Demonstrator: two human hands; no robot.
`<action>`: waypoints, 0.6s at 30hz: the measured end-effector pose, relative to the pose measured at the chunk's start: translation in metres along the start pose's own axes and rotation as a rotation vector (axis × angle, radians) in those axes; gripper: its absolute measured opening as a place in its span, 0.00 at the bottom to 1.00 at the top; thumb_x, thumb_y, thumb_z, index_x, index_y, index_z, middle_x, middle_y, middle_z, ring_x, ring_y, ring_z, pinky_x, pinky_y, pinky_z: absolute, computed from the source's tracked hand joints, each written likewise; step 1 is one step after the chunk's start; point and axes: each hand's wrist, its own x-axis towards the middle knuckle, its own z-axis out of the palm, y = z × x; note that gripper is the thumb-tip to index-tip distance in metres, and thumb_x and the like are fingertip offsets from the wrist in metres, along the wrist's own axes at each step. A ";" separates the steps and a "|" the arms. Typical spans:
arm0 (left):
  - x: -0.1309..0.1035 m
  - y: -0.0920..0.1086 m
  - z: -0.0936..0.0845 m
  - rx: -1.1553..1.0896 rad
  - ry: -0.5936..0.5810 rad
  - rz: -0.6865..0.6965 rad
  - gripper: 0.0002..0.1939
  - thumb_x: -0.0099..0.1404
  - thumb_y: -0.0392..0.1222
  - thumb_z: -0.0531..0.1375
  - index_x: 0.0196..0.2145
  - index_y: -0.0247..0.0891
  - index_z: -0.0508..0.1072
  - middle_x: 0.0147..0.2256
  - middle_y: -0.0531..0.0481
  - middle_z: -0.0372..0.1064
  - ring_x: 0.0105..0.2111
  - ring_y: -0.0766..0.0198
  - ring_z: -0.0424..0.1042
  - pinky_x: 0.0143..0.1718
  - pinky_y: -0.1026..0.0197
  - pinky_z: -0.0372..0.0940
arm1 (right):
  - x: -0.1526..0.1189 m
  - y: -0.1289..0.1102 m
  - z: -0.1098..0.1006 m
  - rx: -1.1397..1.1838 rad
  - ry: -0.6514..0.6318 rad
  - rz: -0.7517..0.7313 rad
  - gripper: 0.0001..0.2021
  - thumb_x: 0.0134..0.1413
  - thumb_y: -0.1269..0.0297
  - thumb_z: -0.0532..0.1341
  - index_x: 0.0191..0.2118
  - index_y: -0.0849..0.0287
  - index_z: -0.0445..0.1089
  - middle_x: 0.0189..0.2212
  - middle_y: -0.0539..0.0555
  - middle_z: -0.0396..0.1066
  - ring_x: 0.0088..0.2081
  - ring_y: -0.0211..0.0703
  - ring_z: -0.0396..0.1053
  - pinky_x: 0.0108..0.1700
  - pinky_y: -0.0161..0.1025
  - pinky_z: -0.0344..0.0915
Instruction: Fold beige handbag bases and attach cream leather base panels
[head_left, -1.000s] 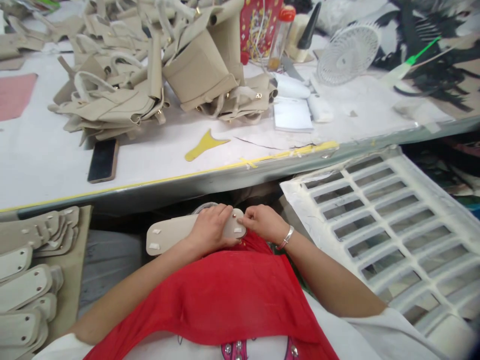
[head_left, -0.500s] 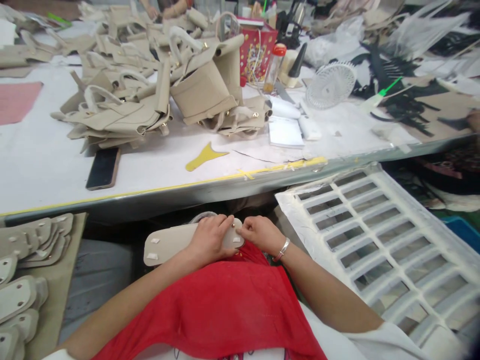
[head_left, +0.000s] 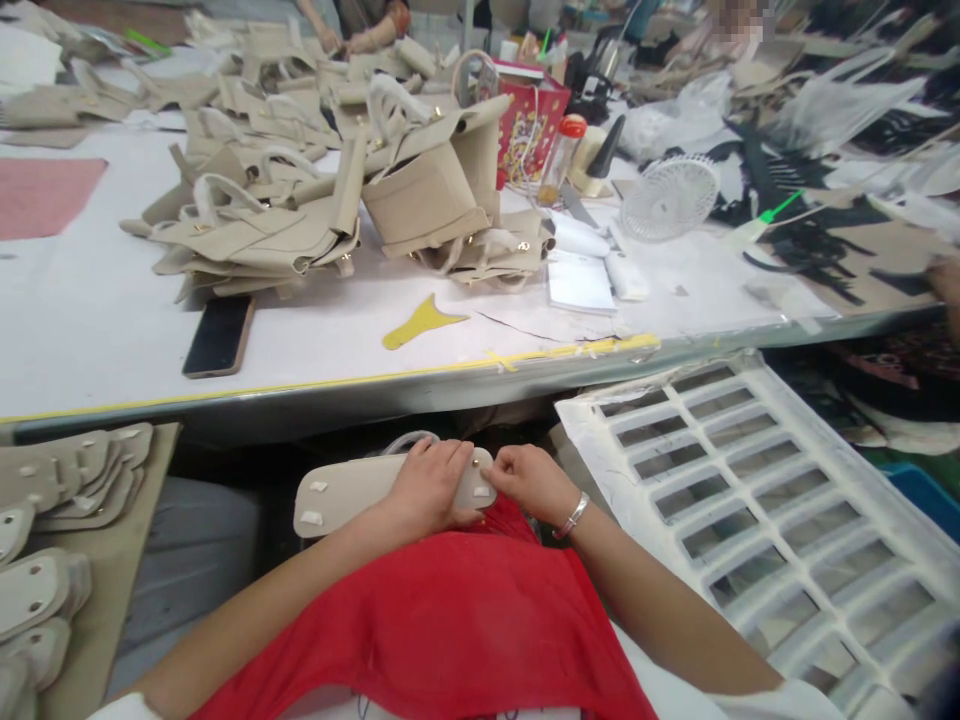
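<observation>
A long beige bag base panel (head_left: 349,492) with rounded ends lies across my lap, against the red apron (head_left: 465,600). Small white tabs stick out near its ends, and a gold stud (head_left: 475,463) shows at the right end. My left hand (head_left: 433,482) grips the panel right of its middle, fingers over the top and thumb at the near edge. Close beside the stud, my right hand (head_left: 531,482) is closed in a pinch; what its fingertips hold, if anything, is hidden. Part of a pale loop (head_left: 411,440) shows behind the panel.
Beige handbags (head_left: 262,235) are piled on the white table (head_left: 315,350), with a phone (head_left: 219,336) and a yellow template (head_left: 421,322) near its edge. Stacked beige panels (head_left: 45,590) lie on a board at left. A white slatted rack (head_left: 694,400) stands at right.
The view has shifted slightly, so everything sits a little lower and further right. Both hands keep nearly the same places on and beside the panel.
</observation>
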 end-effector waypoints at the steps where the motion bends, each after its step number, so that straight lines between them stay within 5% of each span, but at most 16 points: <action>1: -0.008 -0.005 -0.004 -0.020 0.046 0.004 0.41 0.48 0.56 0.63 0.55 0.34 0.56 0.51 0.37 0.61 0.52 0.49 0.59 0.55 0.45 0.48 | 0.000 -0.001 0.000 -0.012 -0.003 -0.002 0.16 0.51 0.56 0.56 0.20 0.61 0.65 0.18 0.50 0.67 0.21 0.33 0.59 0.24 0.32 0.48; 3: -0.033 -0.022 -0.015 -0.049 0.210 -0.095 0.38 0.52 0.57 0.60 0.55 0.35 0.56 0.52 0.37 0.60 0.52 0.51 0.59 0.55 0.46 0.49 | -0.001 -0.002 0.000 -0.042 -0.013 -0.001 0.16 0.53 0.56 0.54 0.20 0.60 0.65 0.19 0.50 0.67 0.21 0.34 0.60 0.24 0.33 0.47; 6: -0.086 -0.056 -0.035 -0.108 0.486 -0.499 0.23 0.58 0.55 0.56 0.45 0.37 0.64 0.41 0.43 0.66 0.41 0.56 0.66 0.45 0.54 0.60 | -0.001 -0.001 -0.004 -0.102 -0.037 0.016 0.18 0.53 0.52 0.53 0.21 0.59 0.63 0.19 0.50 0.66 0.22 0.36 0.60 0.24 0.34 0.47; 9: -0.135 -0.082 -0.045 -0.368 0.496 -0.806 0.17 0.59 0.55 0.54 0.34 0.37 0.67 0.28 0.51 0.65 0.29 0.63 0.65 0.32 0.63 0.61 | 0.005 -0.007 -0.009 -0.184 0.024 0.032 0.19 0.52 0.46 0.53 0.26 0.58 0.64 0.21 0.50 0.66 0.23 0.38 0.62 0.24 0.34 0.50; 13: -0.159 -0.095 -0.040 -0.771 0.417 -0.867 0.16 0.57 0.53 0.57 0.28 0.35 0.68 0.24 0.53 0.65 0.25 0.67 0.63 0.25 0.67 0.57 | 0.018 -0.051 0.003 -0.231 0.160 -0.282 0.21 0.53 0.47 0.53 0.42 0.60 0.64 0.35 0.56 0.69 0.36 0.44 0.66 0.37 0.38 0.61; 16: -0.156 -0.097 -0.036 -0.912 0.445 -0.888 0.15 0.55 0.52 0.58 0.27 0.34 0.68 0.22 0.54 0.64 0.21 0.70 0.59 0.22 0.68 0.54 | 0.031 -0.097 0.033 -0.264 0.091 -0.616 0.29 0.50 0.46 0.57 0.53 0.62 0.59 0.50 0.62 0.63 0.50 0.51 0.60 0.52 0.45 0.56; 18: -0.154 -0.100 -0.034 -0.938 0.453 -0.883 0.15 0.55 0.51 0.59 0.26 0.34 0.69 0.21 0.54 0.64 0.20 0.71 0.59 0.22 0.68 0.54 | 0.041 -0.121 0.057 -0.300 0.027 -0.693 0.37 0.45 0.43 0.59 0.56 0.65 0.57 0.54 0.64 0.59 0.53 0.55 0.57 0.55 0.48 0.54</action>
